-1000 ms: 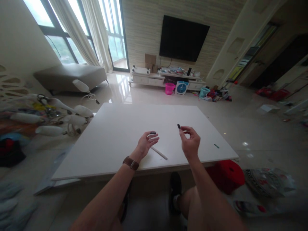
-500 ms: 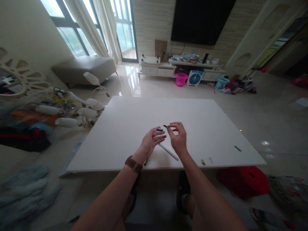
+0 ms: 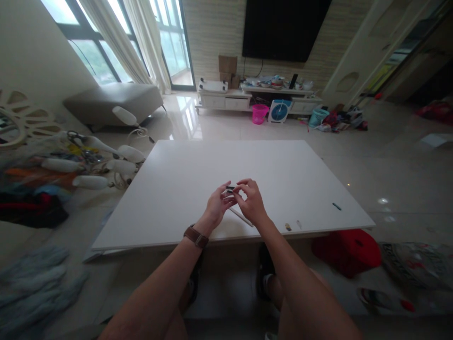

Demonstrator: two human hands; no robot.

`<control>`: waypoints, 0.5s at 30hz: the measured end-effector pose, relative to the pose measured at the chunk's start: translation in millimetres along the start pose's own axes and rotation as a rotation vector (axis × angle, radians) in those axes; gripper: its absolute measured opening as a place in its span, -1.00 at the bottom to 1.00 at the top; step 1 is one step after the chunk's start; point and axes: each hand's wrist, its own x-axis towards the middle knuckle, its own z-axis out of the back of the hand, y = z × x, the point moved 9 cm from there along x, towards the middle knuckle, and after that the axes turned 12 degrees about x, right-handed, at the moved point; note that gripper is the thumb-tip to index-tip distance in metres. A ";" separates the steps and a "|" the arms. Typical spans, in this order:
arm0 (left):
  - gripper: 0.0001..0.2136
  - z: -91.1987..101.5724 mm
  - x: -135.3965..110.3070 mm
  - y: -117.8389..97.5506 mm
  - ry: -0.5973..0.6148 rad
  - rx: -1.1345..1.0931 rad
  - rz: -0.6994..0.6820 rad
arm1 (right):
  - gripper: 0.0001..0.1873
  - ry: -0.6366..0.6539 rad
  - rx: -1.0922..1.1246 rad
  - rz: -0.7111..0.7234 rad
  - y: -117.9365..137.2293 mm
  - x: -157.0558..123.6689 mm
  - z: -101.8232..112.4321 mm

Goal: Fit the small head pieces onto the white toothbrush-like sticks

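My left hand (image 3: 217, 206) is closed around a small, partly clear item with a dark strip (image 3: 230, 187), held between thumb and fingers above the white table (image 3: 170, 189). My right hand (image 3: 250, 200) pinches a small dark piece (image 3: 230, 191) against that item; fingertips cover much of both, and their exact kind is too small to make out. Beneath the hands, a thin pale stick (image 3: 241, 217) lies slanted on the tabletop. To the right rest a small yellowish and dark bit (image 3: 288, 227) and a little clear piece (image 3: 299, 224).
A short dark green stick (image 3: 336, 206) lies near the table's right edge. Below that side sits a red stool-like object (image 3: 350, 252). A lamp with white shades (image 3: 122, 166) stands by the left edge. Beyond are a pink basket (image 3: 260, 114) and a blue-white fan (image 3: 279, 111).
My right hand has moved left, bringing the small dark piece from beside my left hand onto the item held there. The whole view has shifted slightly.
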 end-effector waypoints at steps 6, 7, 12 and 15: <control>-0.60 -4.7 0.5 2.2 -0.010 0.091 -0.007 | -0.87 0.049 -0.027 0.001 -6.7 -5.1 1.7; -0.60 -5.4 1.3 2.3 -0.010 0.096 -0.007 | -0.87 0.049 -0.024 0.003 -7.5 -3.8 0.9; -0.54 -5.9 6.0 -1.4 -0.022 0.074 -0.011 | -0.87 0.070 -0.003 0.003 -11.3 5.2 -5.8; -0.54 -4.6 7.6 -5.0 -0.025 0.071 -0.019 | -0.87 0.070 -0.008 -0.002 -13.7 7.8 -7.0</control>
